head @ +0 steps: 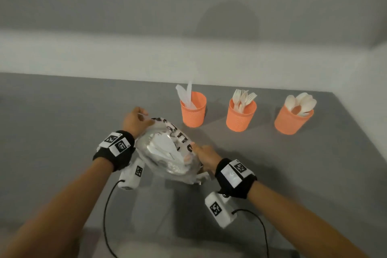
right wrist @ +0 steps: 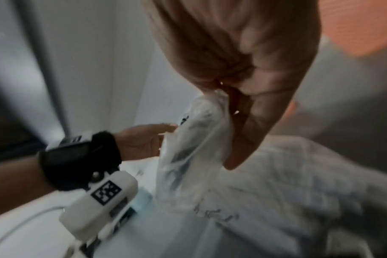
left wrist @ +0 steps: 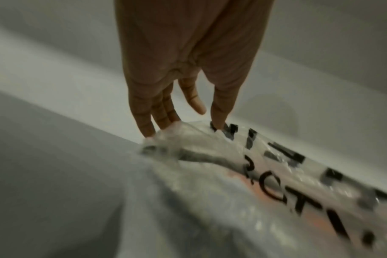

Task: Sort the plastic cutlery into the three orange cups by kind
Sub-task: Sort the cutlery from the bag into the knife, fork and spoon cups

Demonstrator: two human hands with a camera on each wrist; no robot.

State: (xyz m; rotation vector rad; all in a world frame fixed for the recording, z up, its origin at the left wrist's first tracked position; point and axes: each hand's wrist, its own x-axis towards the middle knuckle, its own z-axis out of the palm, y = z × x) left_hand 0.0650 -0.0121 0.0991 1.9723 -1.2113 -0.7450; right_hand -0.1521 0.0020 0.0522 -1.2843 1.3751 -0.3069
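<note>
A clear plastic bag [head: 167, 148] with black lettering hangs between both hands above the grey table, with white cutlery [head: 163, 146] inside it. My left hand [head: 136, 118] pinches the bag's far upper edge [left wrist: 232, 157] between fingers [left wrist: 148, 122] and thumb. The right hand [head: 202, 153] grips the near right edge, the film [right wrist: 188, 148] pinched under its thumb [right wrist: 243, 139]. Three orange cups stand in a row behind: the left cup [head: 193, 110] holds knives [head: 187, 95], the middle cup [head: 240, 116] forks [head: 244, 98], the right cup [head: 293, 119] spoons [head: 301, 101].
The grey table [head: 62, 111] meets a white wall [head: 125, 54] at the back, and its right edge runs just past the spoon cup. Black cables [head: 106, 216] trail from the wrist cameras toward me. An orange cup [right wrist: 365, 26] shows blurred behind the right hand.
</note>
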